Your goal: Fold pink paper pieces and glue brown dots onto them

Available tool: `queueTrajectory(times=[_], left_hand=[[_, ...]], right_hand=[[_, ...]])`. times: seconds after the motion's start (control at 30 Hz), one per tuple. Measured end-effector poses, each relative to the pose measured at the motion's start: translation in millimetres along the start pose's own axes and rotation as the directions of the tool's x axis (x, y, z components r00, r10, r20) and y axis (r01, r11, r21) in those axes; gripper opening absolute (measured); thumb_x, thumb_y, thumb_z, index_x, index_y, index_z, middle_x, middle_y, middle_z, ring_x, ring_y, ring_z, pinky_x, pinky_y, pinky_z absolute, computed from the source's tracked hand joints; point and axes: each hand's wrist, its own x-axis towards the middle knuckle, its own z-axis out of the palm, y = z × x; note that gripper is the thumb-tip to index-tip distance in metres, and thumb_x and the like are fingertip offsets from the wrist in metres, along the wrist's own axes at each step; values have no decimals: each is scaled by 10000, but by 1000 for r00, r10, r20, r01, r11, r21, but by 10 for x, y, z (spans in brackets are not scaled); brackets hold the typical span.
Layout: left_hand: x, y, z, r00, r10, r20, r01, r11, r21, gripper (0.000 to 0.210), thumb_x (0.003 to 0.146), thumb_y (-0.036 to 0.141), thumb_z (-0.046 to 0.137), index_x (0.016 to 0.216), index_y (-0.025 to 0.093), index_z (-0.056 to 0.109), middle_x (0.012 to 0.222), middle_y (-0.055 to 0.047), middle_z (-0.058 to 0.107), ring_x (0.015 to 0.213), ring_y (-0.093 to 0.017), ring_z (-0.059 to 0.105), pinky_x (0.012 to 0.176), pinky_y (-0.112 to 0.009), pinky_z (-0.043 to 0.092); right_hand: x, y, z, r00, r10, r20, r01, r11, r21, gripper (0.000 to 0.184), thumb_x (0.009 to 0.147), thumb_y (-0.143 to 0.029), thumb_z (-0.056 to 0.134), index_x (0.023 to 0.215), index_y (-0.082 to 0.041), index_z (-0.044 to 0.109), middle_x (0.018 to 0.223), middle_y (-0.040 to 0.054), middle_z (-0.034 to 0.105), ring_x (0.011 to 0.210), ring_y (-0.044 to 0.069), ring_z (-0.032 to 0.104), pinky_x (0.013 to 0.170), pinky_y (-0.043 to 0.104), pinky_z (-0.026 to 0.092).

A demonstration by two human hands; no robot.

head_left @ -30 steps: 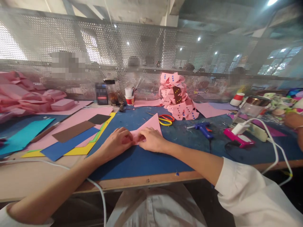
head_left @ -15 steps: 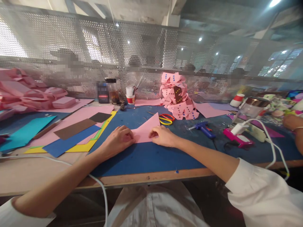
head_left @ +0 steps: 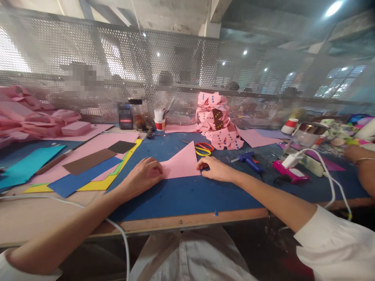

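A folded sheet of pink paper (head_left: pixel 182 163), its point standing up at the back, lies on the blue mat (head_left: pixel 175 199) in front of me. My left hand (head_left: pixel 148 172) is closed on the paper's left end, its fingertips partly hidden. At the right end, my right hand (head_left: pixel 216 168) has thumb and fingers curled together at the paper's corner. Just behind the paper are scissors (head_left: pixel 205 148) with red and yellow handles. A pink paper construction with dotted pieces (head_left: pixel 215 123) stands further back.
To the right lie a blue glue gun (head_left: pixel 250 160), a pink device (head_left: pixel 288 171) with a white cable, and a clear jar (head_left: pixel 303 138). Coloured sheets (head_left: pixel 88 162) and pink paper pieces (head_left: pixel 38 117) cover the left. Another person's arm (head_left: pixel 363 164) reaches in at right.
My right hand has slid rightward along the paper's near edge to its right corner, exposing more of the sheet. My left hand stays at the left end. The view has shifted slightly.
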Motion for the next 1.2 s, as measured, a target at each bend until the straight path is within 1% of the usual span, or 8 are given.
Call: queueTrajectory(times=[0.13,0.23,0.3,0.43,0.67,0.8,1.03,1.2], left_hand=[[1,-13,8,1000,-7,-3,7,1000,4,224,855,424,565,830,213,636,937,-48,626,922,-233,570,863,-361,437],[15,-20,11,1000,-15,7,14,1000,18,224,841,428,571,830,215,641,936,-48,625,911,-236,568,862,-369,434],[28,-4,9,999,-33,22,33,999,37,232,832,436,570,821,216,643,932,-52,621,909,-242,566,866,-379,432],[51,77,29,994,-106,38,102,991,90,251,792,465,588,850,227,641,978,-61,604,958,-272,560,889,-411,431],[110,265,135,963,-267,45,257,953,161,358,763,516,580,977,230,593,1145,-91,577,1105,-340,514,923,-497,405],[149,319,159,942,-331,56,316,931,182,379,756,542,579,976,234,566,1193,-99,559,1147,-353,494,926,-518,396],[189,333,206,933,-357,43,346,924,163,495,700,642,600,973,230,566,1200,-104,566,1169,-353,476,962,-525,371],[220,337,234,919,-393,38,385,913,139,400,704,546,609,945,230,557,1245,-99,554,1198,-347,470,1004,-527,350]], right_hand=[[29,-36,-19,1000,9,5,-9,999,36,280,689,-11,577,888,-164,701,896,18,724,822,132,649,763,233,486],[80,-126,23,999,6,-48,-4,999,42,223,746,-41,563,884,-156,696,897,29,712,798,130,639,739,235,476],[111,-177,74,996,-43,-75,45,998,36,193,772,-71,574,886,-165,698,917,31,696,804,130,625,743,240,464],[137,-174,177,986,-154,-60,156,987,28,184,786,-67,570,870,-172,696,900,23,669,783,122,605,732,237,451],[102,-80,228,972,-220,-85,223,974,34,166,818,-64,573,888,-164,686,935,36,635,820,125,585,765,243,455],[105,-77,232,971,-223,-87,227,974,28,164,818,-61,583,887,-164,689,925,35,634,813,128,576,763,249,451],[102,-67,240,966,-240,-96,243,970,12,171,817,-57,582,893,-169,688,928,34,634,823,131,578,772,254,446],[96,-67,237,966,-239,-97,242,970,19,168,814,-54,587,891,-166,686,934,34,634,814,128,577,772,250,448]])
